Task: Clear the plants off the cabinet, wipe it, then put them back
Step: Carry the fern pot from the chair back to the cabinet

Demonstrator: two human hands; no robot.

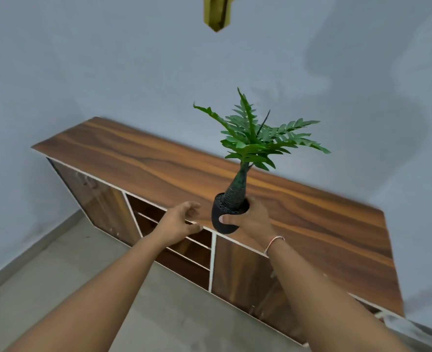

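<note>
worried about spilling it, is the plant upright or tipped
Roughly upright, leaning slightly. The right hand grips the plant by its black pot, stem rising and leaves on top, above the cabinet.

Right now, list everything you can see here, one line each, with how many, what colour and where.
potted plant: one, green leaves in a black pot, held above the cabinet's front edge
cabinet: one, brown wood with white edging, against the wall, open shelves in the middle
wall: grey-blue, behind the cabinet
floor: grey, lower left
hanging object: one, yellowish, top edge
bracelet: one, pale, on right wrist
left hand: open, beside the pot
right hand: gripping the pot
</note>
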